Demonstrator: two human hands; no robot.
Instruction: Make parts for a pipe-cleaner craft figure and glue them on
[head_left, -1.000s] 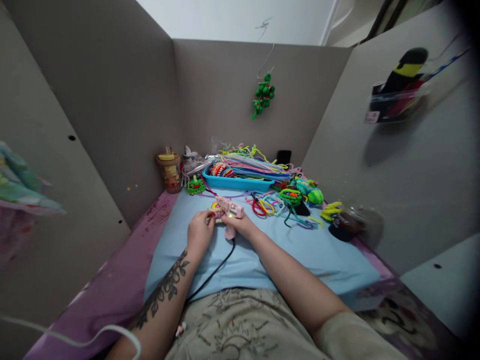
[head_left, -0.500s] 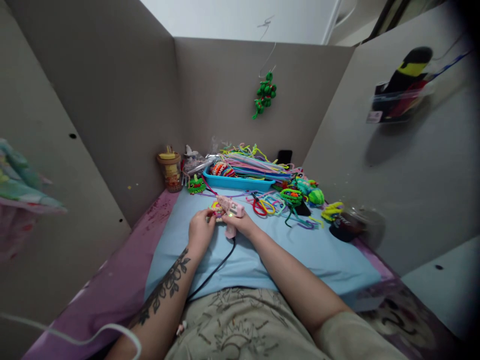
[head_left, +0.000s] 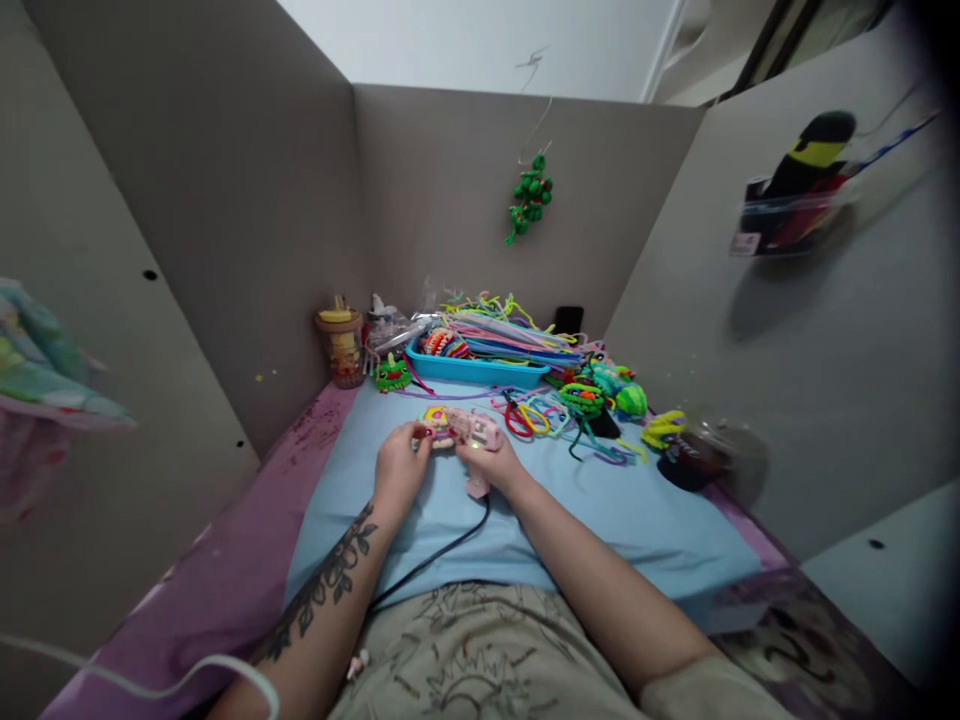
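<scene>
My right hand is closed round a pink glue gun whose black cord trails back toward my body. Its nozzle points left at a small multicoloured pipe-cleaner piece. My left hand pinches that piece at its near edge and holds it on the light blue mat. Both hands are close together at the middle of the mat.
A blue tray of pipe cleaners stands at the back. Loose coloured pipe-cleaner loops and green figures lie right of the hands. A yellow-lidded cup stands at the back left. Grey partition walls enclose the desk; a green ornament hangs on one.
My right hand and the glue gun have shifted slightly right and toward me, the gun tilting flatter. My left hand has stayed on the small piece.
</scene>
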